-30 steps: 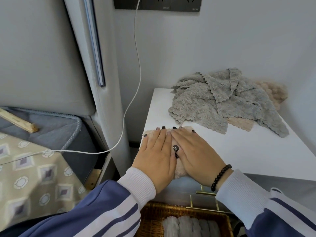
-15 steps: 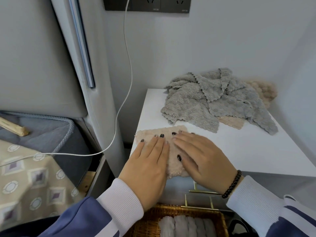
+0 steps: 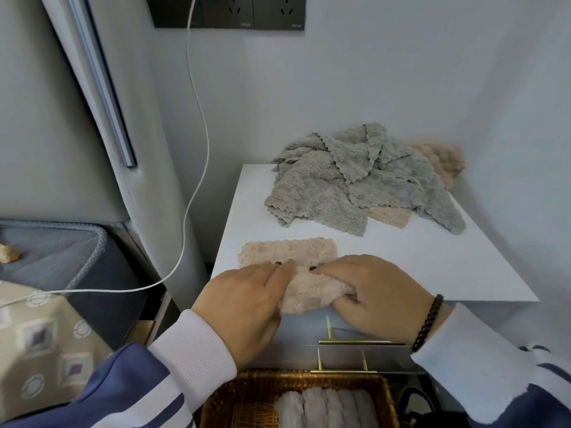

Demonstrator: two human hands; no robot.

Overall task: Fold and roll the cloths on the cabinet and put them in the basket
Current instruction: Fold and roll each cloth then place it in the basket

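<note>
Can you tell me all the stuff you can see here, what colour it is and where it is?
Fluffy beige cloth: one, beige, front of the cabinet, its near end rolled up.
Heap of fluffy grey cloths: several, grey, back of the cabinet.
Beige cloths under the heap: count unclear, beige, peeking out.
White cabinet: one, white, against the wall.
Woven wicker basket: one, brown, on the floor in front.
Rolled grey cloths: about five, grey, in the basket.
White cable: one, white, hanging from the dark wall socket.
Patterned bedding: beige, left.
Left hand: grips the roll.
Right hand: grips the roll; black bead bracelet on its wrist.
</note>
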